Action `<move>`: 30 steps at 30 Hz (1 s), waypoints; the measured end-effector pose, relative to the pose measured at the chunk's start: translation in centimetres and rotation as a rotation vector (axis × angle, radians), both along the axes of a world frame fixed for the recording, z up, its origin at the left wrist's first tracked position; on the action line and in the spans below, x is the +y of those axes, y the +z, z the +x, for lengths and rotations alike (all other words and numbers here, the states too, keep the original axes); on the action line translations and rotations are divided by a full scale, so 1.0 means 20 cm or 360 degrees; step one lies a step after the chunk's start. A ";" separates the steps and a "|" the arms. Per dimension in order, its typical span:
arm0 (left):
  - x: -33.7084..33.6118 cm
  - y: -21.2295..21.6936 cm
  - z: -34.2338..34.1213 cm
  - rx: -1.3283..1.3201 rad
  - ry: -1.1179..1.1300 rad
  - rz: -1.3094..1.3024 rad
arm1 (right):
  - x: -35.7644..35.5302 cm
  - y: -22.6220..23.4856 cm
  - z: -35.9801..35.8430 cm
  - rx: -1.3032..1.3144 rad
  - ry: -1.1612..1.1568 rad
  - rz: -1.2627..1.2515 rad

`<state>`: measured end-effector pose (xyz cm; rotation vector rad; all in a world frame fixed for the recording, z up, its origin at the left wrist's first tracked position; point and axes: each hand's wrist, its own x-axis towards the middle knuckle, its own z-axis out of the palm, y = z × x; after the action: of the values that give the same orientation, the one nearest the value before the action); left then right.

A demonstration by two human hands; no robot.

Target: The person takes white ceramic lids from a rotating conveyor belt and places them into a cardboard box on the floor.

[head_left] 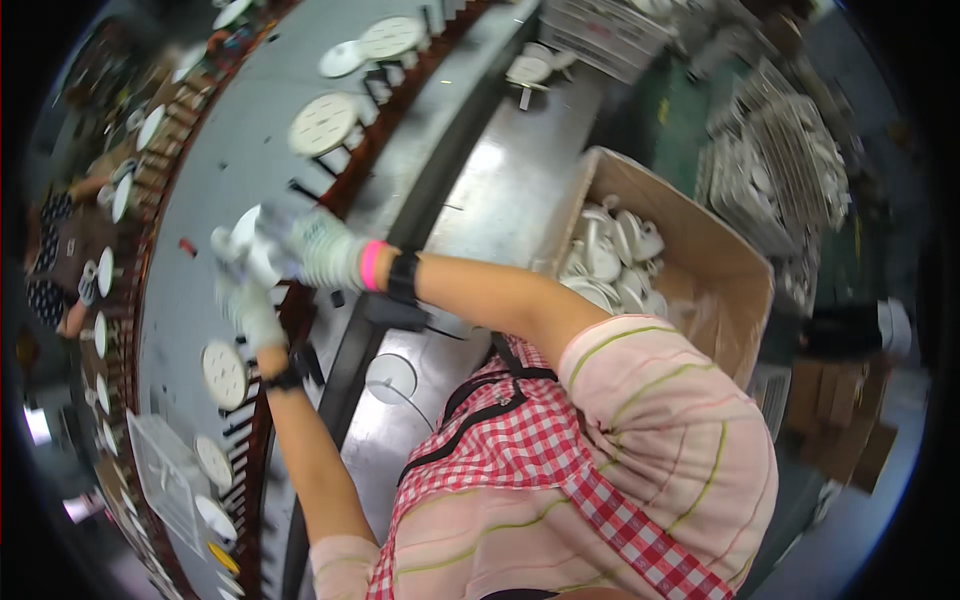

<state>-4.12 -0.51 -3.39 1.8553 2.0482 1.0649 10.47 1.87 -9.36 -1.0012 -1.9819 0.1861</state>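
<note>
Over the grey conveyor belt, both of my hands, in white knit gloves, come together at a white round plastic disc (255, 240). My right hand (318, 245), with a pink band and black strap at the wrist, is closed on the disc's right side. My left hand (245, 300), also with a black wrist strap, has its fingers closed at the disc's lower left edge; motion blurs the fingertips. A cream disc with slots (225, 375) rests at the belt edge just below my left hand. Another slotted disc (323, 123) is above my right hand.
A brown rack of black pegs (375, 140) runs along the belt edge. A cardboard box (715, 245) of white parts stands right of the metal bench (490, 165). A clear plastic bin (165, 470) sits lower left. A co-worker's gloved hand (88, 285) is across the belt.
</note>
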 end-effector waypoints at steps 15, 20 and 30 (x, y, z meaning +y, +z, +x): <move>-1.09 -0.69 -0.09 0.0185 -0.0829 -0.0814 | -1.08 -1.01 1.79 -0.0065 -0.1769 -0.1720; -0.92 -0.26 0.15 -0.0465 -0.0590 -0.0914 | -1.15 -0.32 1.59 0.1413 -0.1428 -0.0881; -0.60 -0.02 0.66 -0.2265 -0.0903 -0.0863 | -0.86 0.28 0.91 0.0320 -0.0107 -0.0440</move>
<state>9.04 -12.56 -3.78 0.7765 0.7565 0.9937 28.69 -15.23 -3.77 -1.1738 -1.7670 0.5143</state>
